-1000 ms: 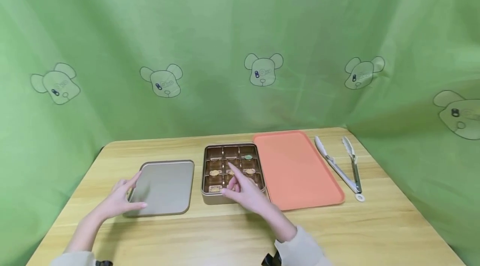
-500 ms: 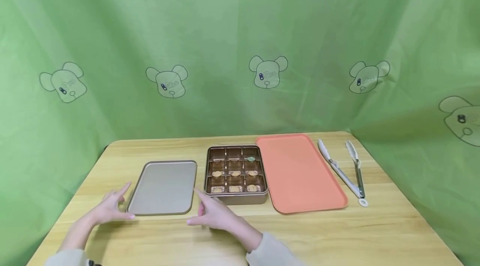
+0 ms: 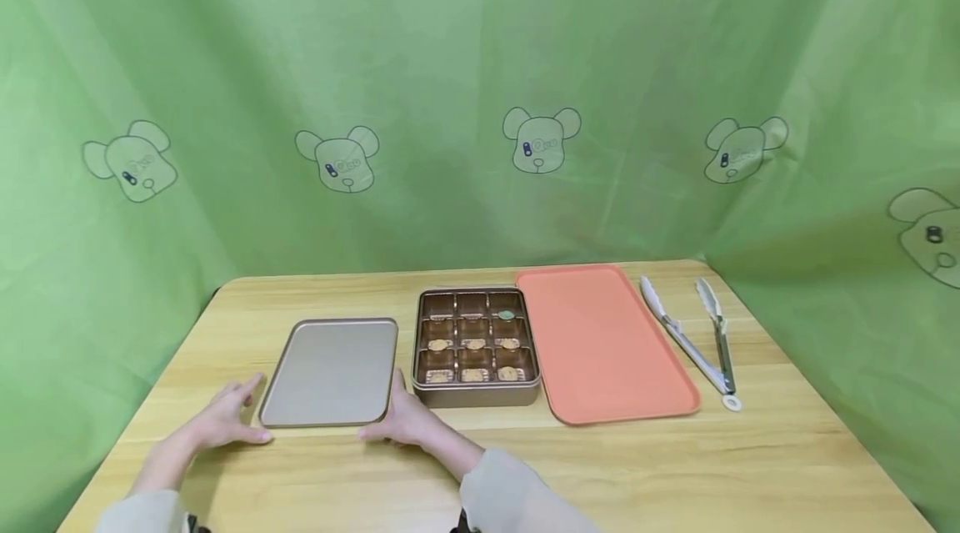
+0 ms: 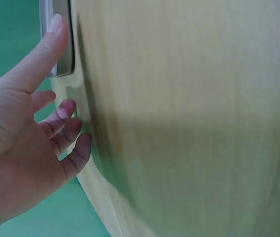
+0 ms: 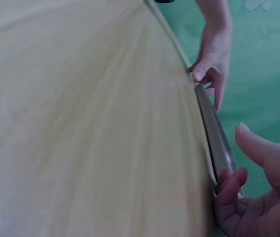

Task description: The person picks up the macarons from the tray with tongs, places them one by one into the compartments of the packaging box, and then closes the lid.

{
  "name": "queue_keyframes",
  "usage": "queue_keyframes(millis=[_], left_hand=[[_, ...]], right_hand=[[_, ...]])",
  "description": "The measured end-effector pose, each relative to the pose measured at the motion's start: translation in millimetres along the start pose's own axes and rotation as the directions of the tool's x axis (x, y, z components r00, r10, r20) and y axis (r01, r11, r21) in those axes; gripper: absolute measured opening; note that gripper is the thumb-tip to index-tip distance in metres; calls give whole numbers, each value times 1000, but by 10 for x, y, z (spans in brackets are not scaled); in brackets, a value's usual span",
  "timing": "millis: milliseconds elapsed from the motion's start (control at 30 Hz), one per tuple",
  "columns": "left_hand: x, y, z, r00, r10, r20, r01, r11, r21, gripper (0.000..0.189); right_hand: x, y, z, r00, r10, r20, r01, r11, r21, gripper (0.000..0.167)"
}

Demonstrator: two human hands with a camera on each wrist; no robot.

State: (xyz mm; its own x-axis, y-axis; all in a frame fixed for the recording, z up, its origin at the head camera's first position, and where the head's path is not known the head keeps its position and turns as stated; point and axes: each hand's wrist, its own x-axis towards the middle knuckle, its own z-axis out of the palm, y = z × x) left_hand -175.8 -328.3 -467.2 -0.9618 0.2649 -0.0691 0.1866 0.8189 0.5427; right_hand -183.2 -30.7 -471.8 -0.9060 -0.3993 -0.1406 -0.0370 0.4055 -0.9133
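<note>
A flat, square metal tin lid (image 3: 330, 374) lies on the left part of the table. My left hand (image 3: 225, 418) is at the lid's left front corner, thumb and forefinger spread apart. In the left wrist view that thumb overlaps the lid's edge (image 4: 63, 44), and the other fingers hang loosely bent. At the opposite edge, my right hand (image 3: 405, 416) reaches along the lid's right side, with its thumb near the front corner. The right wrist view has its bent fingers (image 5: 231, 190) right at the lid's edge, thumb raised apart.
Right of the lid stands an open square tin (image 3: 476, 394) with a brown divided insert; several cookies and one green piece (image 3: 506, 315) sit inside. An orange tray (image 3: 607, 349) lies beside it, then spread metal tongs (image 3: 693, 354). A green curtain (image 3: 420, 216) surrounds the wooden table (image 3: 600, 475).
My right hand has swung left from over the tin to the lid's right edge. My left hand has drawn slightly back from over the lid's left side to beside it.
</note>
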Motion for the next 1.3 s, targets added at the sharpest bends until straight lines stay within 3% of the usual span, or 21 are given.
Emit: queue_keyframes(millis=[133, 267, 500, 667, 800, 967, 1133, 1300], left_hand=[[60, 16, 32, 1000, -18, -10, 19, 998, 60, 106], [85, 28, 38, 1000, -20, -16, 22, 996, 92, 106], [90, 18, 60, 1000, 8, -27, -6, 995, 100, 102], [110, 23, 59, 999, 29, -33, -26, 996, 84, 98], [87, 29, 41, 1000, 23, -17, -22, 999, 30, 95], [31, 2, 25, 999, 38, -14, -38, 998, -48, 92], [-55, -26, -7, 995, 94, -45, -99, 989, -114, 88], [-107, 47, -127, 970, 218, -108, -234, 956, -175, 87]], right_hand=[[39, -3, 12, 999, 39, -32, -39, 999, -11, 112], [67, -7, 42, 997, 20, -68, -25, 997, -79, 109], [103, 8, 90, 996, -22, -87, 13, 994, -106, 100], [120, 8, 85, 996, 16, -84, -26, 992, -127, 100], [114, 12, 80, 997, 44, -67, -49, 996, -75, 100], [85, 35, 83, 999, 3, -45, -1, 999, 44, 98], [47, 32, 110, 999, -44, -18, 46, 990, 132, 98], [7, -65, 54, 996, -84, -13, 85, 981, 176, 98]])
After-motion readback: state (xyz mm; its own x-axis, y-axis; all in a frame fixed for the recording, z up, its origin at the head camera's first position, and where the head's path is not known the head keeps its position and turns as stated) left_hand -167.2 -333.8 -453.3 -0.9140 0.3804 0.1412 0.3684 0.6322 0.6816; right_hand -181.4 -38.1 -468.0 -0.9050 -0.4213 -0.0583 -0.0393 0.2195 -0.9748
